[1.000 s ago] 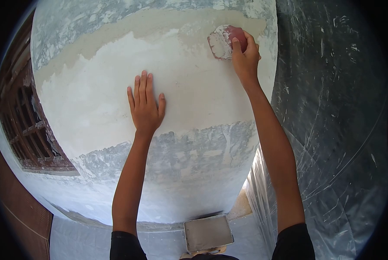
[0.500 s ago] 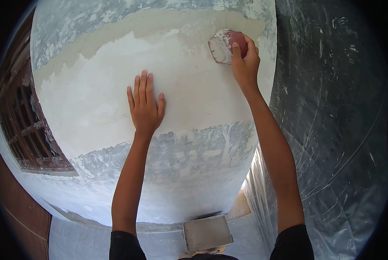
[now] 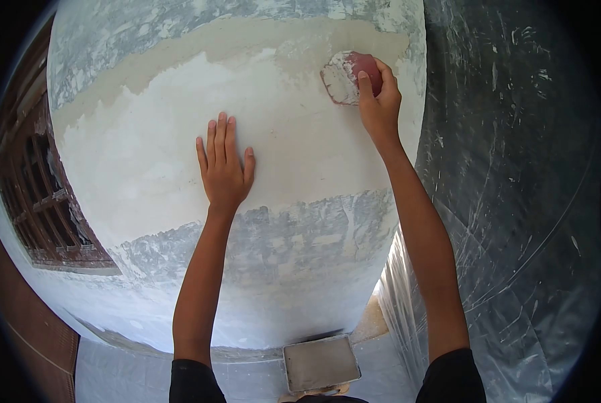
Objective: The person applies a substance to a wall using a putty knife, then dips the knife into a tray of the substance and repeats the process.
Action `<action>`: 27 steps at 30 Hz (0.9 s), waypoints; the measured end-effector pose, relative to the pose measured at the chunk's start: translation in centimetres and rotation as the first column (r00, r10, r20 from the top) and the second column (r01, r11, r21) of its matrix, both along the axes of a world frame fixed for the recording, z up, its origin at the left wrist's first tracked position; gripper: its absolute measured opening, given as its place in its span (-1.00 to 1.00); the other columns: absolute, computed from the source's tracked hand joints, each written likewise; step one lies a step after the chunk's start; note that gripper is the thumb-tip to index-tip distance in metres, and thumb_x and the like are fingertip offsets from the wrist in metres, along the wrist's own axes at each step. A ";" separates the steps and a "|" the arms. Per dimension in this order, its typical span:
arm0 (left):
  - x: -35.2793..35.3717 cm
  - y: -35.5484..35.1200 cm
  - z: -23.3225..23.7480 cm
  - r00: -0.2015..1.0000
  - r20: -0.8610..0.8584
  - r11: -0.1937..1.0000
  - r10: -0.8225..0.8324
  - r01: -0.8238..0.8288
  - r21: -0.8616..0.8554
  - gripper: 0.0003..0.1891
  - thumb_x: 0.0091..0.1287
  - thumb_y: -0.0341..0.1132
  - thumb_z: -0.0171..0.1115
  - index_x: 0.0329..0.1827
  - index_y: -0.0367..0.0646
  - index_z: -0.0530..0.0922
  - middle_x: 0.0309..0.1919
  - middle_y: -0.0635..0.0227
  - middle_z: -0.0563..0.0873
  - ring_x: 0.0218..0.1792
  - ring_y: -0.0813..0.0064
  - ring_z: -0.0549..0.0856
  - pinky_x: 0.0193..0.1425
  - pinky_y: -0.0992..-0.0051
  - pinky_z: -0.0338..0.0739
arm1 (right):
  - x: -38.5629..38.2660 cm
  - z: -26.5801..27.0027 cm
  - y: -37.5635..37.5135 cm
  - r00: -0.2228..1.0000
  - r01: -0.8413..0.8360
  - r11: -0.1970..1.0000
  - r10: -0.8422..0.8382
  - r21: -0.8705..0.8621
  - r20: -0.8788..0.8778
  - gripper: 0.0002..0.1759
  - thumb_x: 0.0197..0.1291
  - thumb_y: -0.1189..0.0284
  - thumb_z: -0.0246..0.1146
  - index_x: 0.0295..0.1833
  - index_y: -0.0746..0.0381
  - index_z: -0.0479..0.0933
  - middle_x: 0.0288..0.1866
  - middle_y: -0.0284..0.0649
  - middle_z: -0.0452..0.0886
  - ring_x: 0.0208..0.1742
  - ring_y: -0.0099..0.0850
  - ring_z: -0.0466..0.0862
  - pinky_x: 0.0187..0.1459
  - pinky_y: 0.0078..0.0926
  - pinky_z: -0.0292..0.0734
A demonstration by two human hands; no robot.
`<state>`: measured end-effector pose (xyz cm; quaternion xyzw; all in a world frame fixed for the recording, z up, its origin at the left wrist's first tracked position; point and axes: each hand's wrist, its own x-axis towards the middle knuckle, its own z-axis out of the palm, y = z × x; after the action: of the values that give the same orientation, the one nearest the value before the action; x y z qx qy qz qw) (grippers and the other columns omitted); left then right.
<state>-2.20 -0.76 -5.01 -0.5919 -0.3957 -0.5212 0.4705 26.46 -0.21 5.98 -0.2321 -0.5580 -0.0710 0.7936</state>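
Right hand (image 3: 380,101): raised at full reach, fingers clenched around the sanding pad (image 3: 344,79), with my fingertips hooked over its red back.
Left hand (image 3: 224,168): holds nothing. The palm and straight fingers lie flat on the wall (image 3: 146,148), lower than the pad and well to its left, bracing me.
Sanding pad: its dusty white face is pressed to the wall high on the right, at the seam where the white skim meets the tan band (image 3: 200,43).
Step in hand: as I judge it, I am rubbing down the skim coat, with the work now at its upper right edge.
Next move calls for: flat, even pressure and short strokes along the seam. They should stop short of the wall's right corner so the pad does not slip off.
Grey patches (image 3: 300,232): a rough, mottled strip runs below my left hand, and there is more of the same above the tan band.
Plastic sheeting (image 3: 515,201): it hangs just beside the wall's right edge, close to my right forearm. It is the one thing near enough to snag.
Window grille (image 3: 38,201): dark wood at the far left, well apart from both hands.
Tray (image 3: 320,363): a grey square board down low between my arms, clear of the work.
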 end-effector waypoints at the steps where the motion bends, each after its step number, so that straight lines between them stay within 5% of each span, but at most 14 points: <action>1: 0.0 0.0 0.0 1.000 0.002 1.000 -0.004 0.004 0.000 -0.36 0.50 -0.21 0.08 0.64 -0.15 0.29 0.63 0.24 0.35 0.66 0.21 0.25 0.73 0.01 -0.04 | 0.0 -0.1 -0.2 0.986 0.135 0.988 -0.126 -0.078 0.106 -0.53 0.44 0.39 0.21 0.38 0.36 0.46 0.18 0.02 0.59 0.09 -0.17 0.69 0.25 -0.20 0.54; 5: 0.0 0.0 0.0 1.000 -0.001 1.000 0.006 -0.006 0.004 -0.36 0.50 -0.21 0.08 0.64 -0.15 0.29 0.63 0.24 0.34 0.66 0.21 0.25 0.73 0.02 -0.04 | 0.2 1.2 0.4 0.987 -0.027 0.999 0.034 0.042 -0.156 -0.53 0.45 0.35 0.20 0.37 0.33 0.47 0.15 0.02 0.58 0.15 -0.16 0.65 0.28 -0.22 0.51; 6: -0.1 0.1 0.0 1.000 -0.004 1.000 0.008 -0.008 0.006 -0.36 0.50 -0.21 0.08 0.64 -0.15 0.29 0.63 0.24 0.34 0.66 0.21 0.24 0.73 0.02 -0.04 | -0.2 1.3 0.1 0.985 -0.133 0.988 0.140 0.075 -0.097 -0.52 0.45 0.35 0.19 0.39 0.33 0.46 0.18 0.02 0.57 0.18 -0.17 0.61 0.29 -0.22 0.48; 7: -0.1 0.2 -0.1 1.000 -0.006 1.000 0.009 -0.009 0.008 -0.36 0.50 -0.21 0.08 0.64 -0.15 0.28 0.63 0.24 0.34 0.66 0.22 0.24 0.73 0.02 -0.04 | -0.5 1.1 -0.2 0.985 -0.133 0.988 0.140 0.074 -0.098 -0.52 0.45 0.35 0.19 0.39 0.33 0.46 0.18 0.02 0.57 0.18 -0.17 0.61 0.29 -0.22 0.48; 9: -0.1 0.1 0.0 1.000 -0.004 1.000 0.005 -0.005 0.006 -0.36 0.50 -0.21 0.08 0.64 -0.15 0.28 0.63 0.24 0.34 0.67 0.22 0.24 0.73 0.02 -0.04 | -0.9 1.0 -0.6 0.979 0.176 0.984 -0.171 -0.040 0.111 -0.53 0.46 0.39 0.17 0.40 0.36 0.43 0.23 0.02 0.58 0.17 -0.17 0.58 0.31 -0.22 0.46; 11: 0.0 0.0 -0.1 1.000 -0.002 1.000 0.000 0.000 0.002 -0.36 0.50 -0.21 0.08 0.64 -0.15 0.28 0.63 0.25 0.34 0.67 0.22 0.24 0.73 0.02 -0.04 | -0.3 1.3 -0.5 0.979 0.195 0.979 -0.190 -0.057 0.079 -0.53 0.46 0.41 0.16 0.40 0.35 0.43 0.24 0.01 0.58 0.18 -0.14 0.56 0.31 -0.21 0.45; 14: 0.0 0.0 0.0 1.000 0.004 1.000 0.006 -0.006 -0.004 -0.36 0.50 -0.22 0.08 0.64 -0.15 0.28 0.63 0.25 0.34 0.67 0.23 0.23 0.73 0.03 -0.04 | 0.8 2.3 -0.2 0.975 0.068 0.997 -0.061 0.026 -0.212 -0.55 0.47 0.40 0.16 0.39 0.33 0.44 0.24 0.02 0.57 0.21 -0.14 0.61 0.29 -0.22 0.49; 19: 0.1 -0.1 0.1 1.000 0.021 1.000 0.020 -0.020 0.021 -0.40 0.48 -0.20 0.12 0.58 -0.14 0.41 0.59 0.28 0.44 0.63 0.27 0.34 0.71 0.06 0.04 | -0.8 1.6 0.3 0.997 -0.076 0.997 0.077 0.032 -0.009 -0.54 0.46 0.39 0.17 0.39 0.30 0.46 0.16 0.02 0.58 0.20 -0.17 0.61 0.31 -0.23 0.48; 23: 0.0 -0.1 0.0 1.000 0.016 0.999 0.019 -0.020 0.033 -0.40 0.48 -0.20 0.12 0.58 -0.14 0.41 0.59 0.27 0.44 0.63 0.27 0.34 0.71 0.06 0.04 | -0.8 2.0 0.4 0.985 0.155 0.980 -0.144 -0.125 0.093 -0.50 0.43 0.32 0.21 0.41 0.27 0.46 0.08 -0.03 0.58 0.18 -0.19 0.57 0.36 -0.20 0.42; 25: 0.0 0.1 -0.1 1.000 0.003 1.000 0.004 -0.004 0.007 -0.37 0.50 -0.21 0.09 0.63 -0.14 0.31 0.63 0.25 0.35 0.66 0.23 0.25 0.73 0.03 -0.03 | 0.0 2.4 1.6 0.992 -0.004 0.998 -0.004 -0.068 -0.126 -0.49 0.43 0.33 0.21 0.42 0.28 0.46 0.07 -0.03 0.60 0.19 -0.17 0.57 0.35 -0.16 0.42; 27: 0.0 0.0 0.1 1.000 0.011 1.000 0.017 -0.017 0.018 -0.38 0.49 -0.20 0.10 0.61 -0.14 0.35 0.61 0.26 0.39 0.65 0.25 0.29 0.72 0.04 0.00 | -0.6 2.3 0.5 0.985 -0.109 0.993 0.115 0.052 -0.128 -0.51 0.42 0.34 0.21 0.39 0.29 0.47 0.08 0.00 0.58 0.20 -0.16 0.57 0.35 -0.13 0.42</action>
<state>-2.15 -0.77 -4.94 -0.5812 -0.3987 -0.5240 0.4782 25.83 0.24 8.31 -0.1867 -0.5153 -0.0235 0.8361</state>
